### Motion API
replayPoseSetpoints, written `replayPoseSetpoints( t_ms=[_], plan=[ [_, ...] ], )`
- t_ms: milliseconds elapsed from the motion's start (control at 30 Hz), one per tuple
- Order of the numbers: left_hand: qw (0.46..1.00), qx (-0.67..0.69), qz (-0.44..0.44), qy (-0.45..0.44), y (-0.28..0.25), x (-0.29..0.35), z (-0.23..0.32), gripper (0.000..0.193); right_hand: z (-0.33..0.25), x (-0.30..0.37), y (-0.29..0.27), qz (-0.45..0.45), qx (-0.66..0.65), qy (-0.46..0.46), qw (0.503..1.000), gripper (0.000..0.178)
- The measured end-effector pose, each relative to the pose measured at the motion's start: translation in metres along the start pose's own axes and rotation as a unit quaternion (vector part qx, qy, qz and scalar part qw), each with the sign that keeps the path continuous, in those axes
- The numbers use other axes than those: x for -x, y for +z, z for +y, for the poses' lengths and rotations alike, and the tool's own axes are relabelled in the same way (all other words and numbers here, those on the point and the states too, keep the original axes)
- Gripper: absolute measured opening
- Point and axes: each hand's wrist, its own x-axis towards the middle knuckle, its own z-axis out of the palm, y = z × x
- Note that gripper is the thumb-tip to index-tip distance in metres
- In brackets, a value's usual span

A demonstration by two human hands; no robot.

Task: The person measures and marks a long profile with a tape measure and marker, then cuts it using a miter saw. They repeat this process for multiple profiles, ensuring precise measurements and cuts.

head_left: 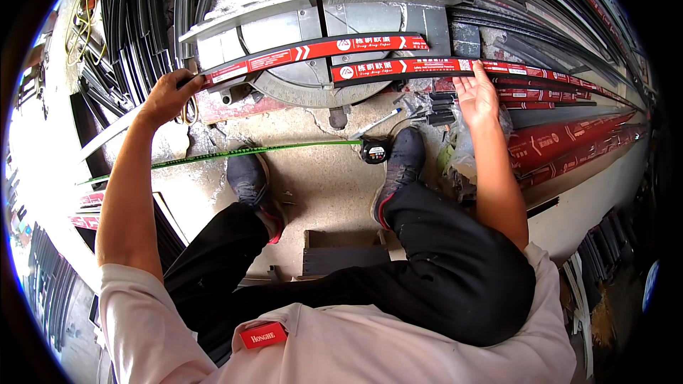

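Note:
My left hand [171, 92] is closed round the left end of a long black profile strip [284, 57] with red printed film. This strip lies across the grey metal base of a mitre saw [292, 25]. A second red-filmed profile strip [398, 69] overlaps it lower on the right and runs off to the far right. My right hand [478, 96], palm turned up, holds this second strip by its near edge with the fingers fairly straight. The strips' adjacent ends sit by the base's dark slot. No saw blade shows.
A black tape measure [375, 151] lies between my shoes, its green tape drawn out leftward. A pen [377, 122] is behind it. Bundled black profiles [139, 21] stand at the far left. Red-wrapped profiles [569, 144] are stacked on the right. A dark box [345, 259] stands below.

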Motion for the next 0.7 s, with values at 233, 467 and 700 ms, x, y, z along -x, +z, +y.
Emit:
replayPoseSetpoints(
  t_ms=[233,467,700],
  plan=[
    [1.0,0.009,-0.01,-0.018,-0.003,0.003,0.006,0.047,-0.003,0.006,0.006,-0.018,-0.019,0.015,1.0,0.04],
    [1.0,0.001,-0.005,-0.006,-0.002,0.001,0.007,0.048,0.001,-0.006,-0.013,-0.019,-0.021,0.004,1.0,0.041],
    [1.0,-0.006,0.003,0.003,0.0,0.002,0.0,0.05,-0.004,-0.005,-0.016,-0.009,-0.009,0.009,1.0,0.035]
  ],
)
